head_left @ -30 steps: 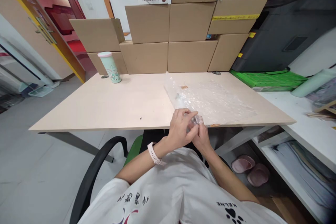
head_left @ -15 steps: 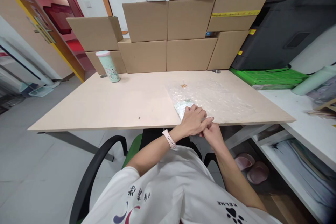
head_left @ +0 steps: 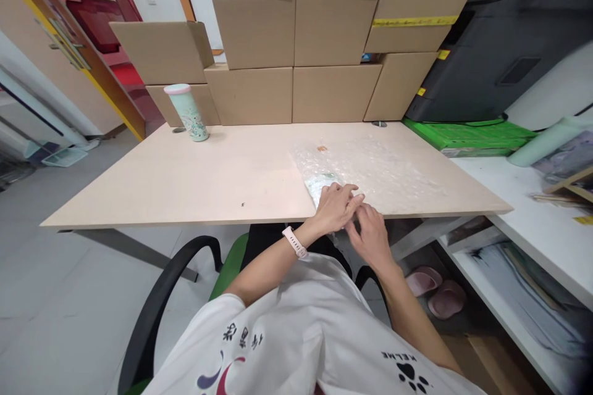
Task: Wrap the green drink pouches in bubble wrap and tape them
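Observation:
A sheet of clear bubble wrap [head_left: 384, 166] lies on the light wooden desk, reaching its front edge. Under the wrap's left corner shows a pale, whitish-green item [head_left: 319, 184]; its kind is unclear. My left hand [head_left: 334, 205] lies palm down over that corner, fingers stretched forward and slightly apart. Close beside it, at the desk edge, my right hand [head_left: 370, 234] has its fingers extended onto the wrap's near edge and its thumb apart from them. The hands' fingertips meet or nearly meet. Their undersides are hidden.
A mint tumbler with a pink lid [head_left: 188, 112] stands at the back left. Stacked cardboard boxes [head_left: 252, 95] line the desk's rear. To the right are a dark case [head_left: 486, 62], a green flat box [head_left: 467, 136] and a white side shelf [head_left: 491, 179]. A chair armrest [head_left: 152, 315] is at my left.
My right hand has turned, its fingers rising into view from beneath my left hand and spreading from the thumb. My left fingers have shifted slightly. The view has tilted a little.

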Demonstrator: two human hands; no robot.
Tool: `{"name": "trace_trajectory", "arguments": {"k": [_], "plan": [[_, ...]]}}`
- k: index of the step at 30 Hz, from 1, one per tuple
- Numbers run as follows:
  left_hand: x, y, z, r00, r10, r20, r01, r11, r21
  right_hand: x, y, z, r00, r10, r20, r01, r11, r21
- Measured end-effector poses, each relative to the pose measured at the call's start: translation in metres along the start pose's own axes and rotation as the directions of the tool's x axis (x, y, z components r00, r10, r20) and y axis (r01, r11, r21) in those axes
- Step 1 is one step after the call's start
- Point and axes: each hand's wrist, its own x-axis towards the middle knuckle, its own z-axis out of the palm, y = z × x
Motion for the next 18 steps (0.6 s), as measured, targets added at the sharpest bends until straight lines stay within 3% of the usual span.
{"name": "trace_trajectory", "arguments": {"k": [5,8,11,15,16,18], "plan": [[-0.046,-0.009,-0.032,0.990,-0.107,-0.090,0.095,0.986,-0.135,-0.008,0.004,0.009,0.993,-0.088,0.082,0.091,0.996,-0.022],[-0.082,-0.015,-0.057,0.949,-0.255,-0.188,0.214,0.954,-0.212,-0.007,-0.005,0.012,0.999,-0.036,-0.020,0.036,0.999,-0.015],[-0.104,-0.015,-0.073,0.914,-0.304,-0.267,0.258,0.946,-0.195,0.000,-0.021,0.020,0.990,0.083,-0.117,-0.076,0.995,0.064],[-0.105,-0.009,-0.078,0.936,-0.195,-0.292,0.215,0.976,0.037,0.013,-0.045,0.035,0.939,0.339,-0.049,-0.302,0.887,0.349],[-0.101,-0.007,-0.077,0.955,-0.154,-0.253,0.190,0.974,0.124,0.014,-0.048,0.039,0.930,0.367,-0.001,-0.331,0.840,0.431],[-0.093,-0.004,-0.076,0.995,-0.075,-0.071,0.093,0.949,0.301,0.015,-0.050,0.041,0.933,0.334,0.135,-0.350,0.754,0.556]]}}
